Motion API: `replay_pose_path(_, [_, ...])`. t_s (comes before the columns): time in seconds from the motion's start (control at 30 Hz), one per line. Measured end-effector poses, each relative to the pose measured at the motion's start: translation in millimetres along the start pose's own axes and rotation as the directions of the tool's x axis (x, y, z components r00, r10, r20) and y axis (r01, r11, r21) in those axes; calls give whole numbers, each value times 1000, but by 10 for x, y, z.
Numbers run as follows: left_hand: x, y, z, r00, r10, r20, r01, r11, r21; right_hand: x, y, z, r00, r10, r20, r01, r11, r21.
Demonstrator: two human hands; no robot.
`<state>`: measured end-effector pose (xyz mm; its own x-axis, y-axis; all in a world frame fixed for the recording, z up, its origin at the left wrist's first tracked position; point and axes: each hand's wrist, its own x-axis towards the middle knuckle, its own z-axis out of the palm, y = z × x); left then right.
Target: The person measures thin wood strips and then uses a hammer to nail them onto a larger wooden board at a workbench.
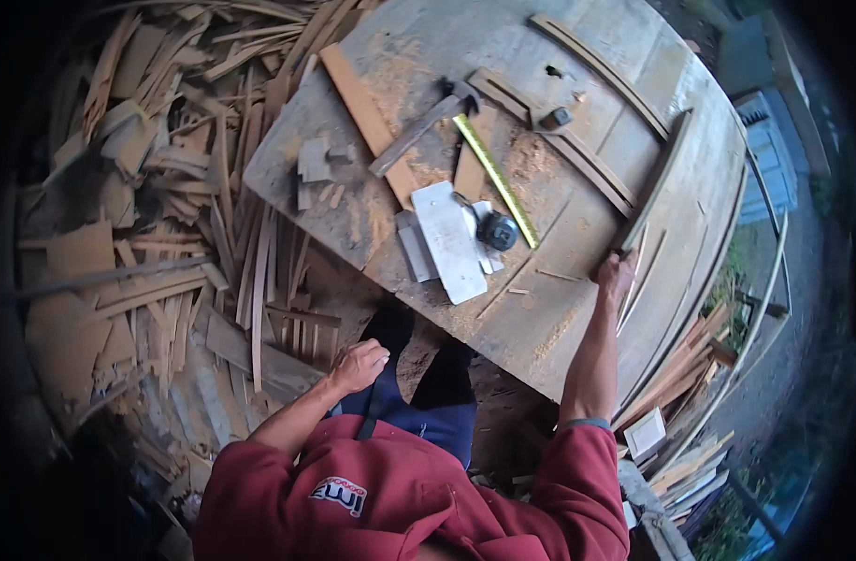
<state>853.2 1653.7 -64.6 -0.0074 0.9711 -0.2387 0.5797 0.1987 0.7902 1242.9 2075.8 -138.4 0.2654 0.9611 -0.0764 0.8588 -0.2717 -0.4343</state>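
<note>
My right hand (616, 277) grips the near end of a long narrow wooden strip (659, 178) at the right of the workbench. The strip's far end meets another grooved wooden strip (596, 70). My left hand (359, 366) is held in front of my body, off the bench, with its fingers curled; a small pale spot shows at the fingertips, too small to name. A hammer (418, 134) lies across a plank (372, 122). Beside it a yellow tape measure blade (495, 178) is stretched out. A slotted wooden piece (587, 171) lies nearer the middle, under a small dark block (556, 119).
The wooden workbench (559, 309) carries sawdust. A black round tape case (497, 231) sits beside a pale flat board (449, 245) near the front edge. Scrap wood (157, 309) is heaped at the left. More offcuts (694, 360) stand beyond the bench's right edge.
</note>
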Motion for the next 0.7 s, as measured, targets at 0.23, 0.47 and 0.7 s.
replay_pose_path(0.23, [-647, -533, 540, 902, -403, 157, 379, 912, 158, -608, 223, -285, 883, -453, -119, 436, 888, -147])
replay_pose_path(0.47, [-1478, -1058, 947, 668, -739, -83, 714, 669, -209, -2622, -1102, -420, 633, -761, 145, 746, 649, 151])
replay_pose_path(0.7, [-2353, -954, 1371, 491, -784, -379, 617, 620, -485, -3553, -2518, 407, -116, -968, 224, 904, -10, 426])
